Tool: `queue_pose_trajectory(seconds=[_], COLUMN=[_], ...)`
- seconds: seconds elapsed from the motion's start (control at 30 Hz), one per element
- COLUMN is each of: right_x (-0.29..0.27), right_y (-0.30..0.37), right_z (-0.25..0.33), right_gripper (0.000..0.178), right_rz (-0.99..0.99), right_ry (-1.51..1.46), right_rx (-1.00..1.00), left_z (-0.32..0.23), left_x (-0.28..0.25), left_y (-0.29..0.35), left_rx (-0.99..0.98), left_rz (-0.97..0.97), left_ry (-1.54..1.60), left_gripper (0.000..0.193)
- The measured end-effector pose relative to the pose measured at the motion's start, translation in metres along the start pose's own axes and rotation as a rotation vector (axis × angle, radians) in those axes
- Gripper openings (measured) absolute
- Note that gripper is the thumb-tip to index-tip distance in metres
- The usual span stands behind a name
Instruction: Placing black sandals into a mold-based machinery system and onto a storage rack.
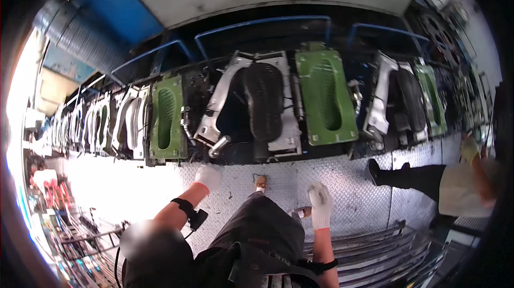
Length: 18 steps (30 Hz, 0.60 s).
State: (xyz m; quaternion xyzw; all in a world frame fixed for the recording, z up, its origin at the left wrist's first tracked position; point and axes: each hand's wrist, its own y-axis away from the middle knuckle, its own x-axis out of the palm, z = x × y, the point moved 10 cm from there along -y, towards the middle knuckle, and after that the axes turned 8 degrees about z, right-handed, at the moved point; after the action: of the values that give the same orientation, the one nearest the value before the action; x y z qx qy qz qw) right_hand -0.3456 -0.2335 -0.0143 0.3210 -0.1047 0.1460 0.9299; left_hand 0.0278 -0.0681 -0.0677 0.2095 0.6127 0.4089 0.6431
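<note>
My left hand [209, 177], in a white glove, reaches to the front edge of the machine, below a metal mold frame with a handle [218, 146]. Glare and its angle hide its fingers. Low on the right, my right hand [320, 198], also white-gloved, hangs above the metal floor with loosely bent fingers and nothing seen in it. Ahead stand opened shoe-sole molds: a green mold half [327, 95] with a sole-shaped hollow, a dark sole form [263, 101] on a silver frame, and another green mold half [167, 116] to the left.
The row of molds curves away on both sides, with blue rails [262, 20] behind. A co-worker [466, 186] stands at the far right, one leg stretched toward the machine. A slatted metal rack [375, 258] is at the lower right. Rods and tools [80, 245] crowd the lower left.
</note>
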Motion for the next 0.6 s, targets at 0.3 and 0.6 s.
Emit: queue_pose_trajectory(seconds=[0.3,0.6], right_x=[0.262,0.336], right_y=[-0.032,-0.077], right_z=[0.165,0.143], right_gripper=[0.046,0.072], right_rz=[0.129,0.185], right_ry=[1.099,1.702], right_rx=[-0.947,-0.913], left_z=[-0.005,-0.018], left_x=[-0.076,-0.18], left_y=[0.019,-0.148], left_rx=[0.241,0.384], left_rz=[-0.426,-0.791], left_ry=[0.78,1.739], left_gripper=[0.031,0.055])
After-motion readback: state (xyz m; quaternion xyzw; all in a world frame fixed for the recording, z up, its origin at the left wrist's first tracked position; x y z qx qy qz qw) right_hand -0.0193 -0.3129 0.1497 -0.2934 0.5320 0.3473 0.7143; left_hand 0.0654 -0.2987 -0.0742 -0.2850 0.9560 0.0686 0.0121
